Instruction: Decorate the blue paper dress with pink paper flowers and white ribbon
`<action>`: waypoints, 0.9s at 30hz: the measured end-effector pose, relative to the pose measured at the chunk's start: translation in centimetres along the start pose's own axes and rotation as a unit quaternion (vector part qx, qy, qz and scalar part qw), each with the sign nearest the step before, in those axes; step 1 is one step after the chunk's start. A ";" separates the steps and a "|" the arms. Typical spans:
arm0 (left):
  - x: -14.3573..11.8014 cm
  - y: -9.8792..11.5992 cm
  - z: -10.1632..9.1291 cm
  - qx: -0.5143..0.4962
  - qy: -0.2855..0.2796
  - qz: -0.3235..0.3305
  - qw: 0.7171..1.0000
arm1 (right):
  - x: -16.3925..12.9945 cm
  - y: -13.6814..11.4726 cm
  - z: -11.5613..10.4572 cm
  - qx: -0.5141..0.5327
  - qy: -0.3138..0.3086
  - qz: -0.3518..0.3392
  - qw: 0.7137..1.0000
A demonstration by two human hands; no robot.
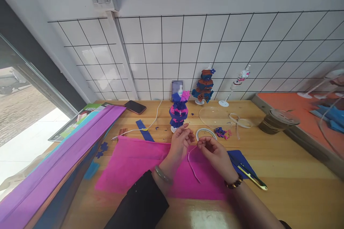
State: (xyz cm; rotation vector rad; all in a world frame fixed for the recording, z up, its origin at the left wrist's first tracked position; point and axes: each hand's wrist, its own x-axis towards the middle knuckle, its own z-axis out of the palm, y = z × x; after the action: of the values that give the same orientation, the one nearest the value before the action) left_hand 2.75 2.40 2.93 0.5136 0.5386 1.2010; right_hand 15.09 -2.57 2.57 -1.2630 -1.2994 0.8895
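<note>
My right hand [216, 155] pinches one end of a thin white cord [190, 164] between thumb and fingertips. The cord curves down over a bright pink sheet [139, 164], which lies flat under both hands. To the left, my left hand [181, 143] is raised with its fingers curled together. Whatever its fingertips hold, if anything, is too small to make out. Just beyond that hand stands a blue and pink ruffled decoration [178, 111] on a white base. A roll of white tape [197, 136] lies behind the right fingertips.
Folded purple sheets [67, 154] slant across the left side, near a phone [135, 107]. A yellow cutter [254, 178] rests on a blue piece [245, 162] at right. Farther back are an orange and blue decoration [204, 86] and a lidded tub [276, 121].
</note>
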 end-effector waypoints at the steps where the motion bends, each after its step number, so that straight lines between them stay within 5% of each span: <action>1: 0.3 0.0 0.2 -0.013 0.005 0.003 1.000 | 0.3 -0.2 0.0 0.003 0.002 -0.003 1.000; 6: 1.5 0.2 0.8 -0.056 0.015 0.030 0.998 | 2.3 -1.5 -0.1 0.031 0.005 -0.025 0.999; 12: 1.8 0.6 1.2 -0.070 0.012 0.020 0.997 | 5.0 -3.1 1.7 0.033 0.083 -0.052 0.995; 27: 2.2 1.1 0.9 -0.062 0.023 0.023 0.998 | 6.8 -2.4 3.6 0.010 0.091 -0.064 0.994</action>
State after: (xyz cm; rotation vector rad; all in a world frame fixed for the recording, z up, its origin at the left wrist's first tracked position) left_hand 3.18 4.74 4.05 0.3948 0.4899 1.2838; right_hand 12.05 4.28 5.60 -1.2014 -1.2083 0.6790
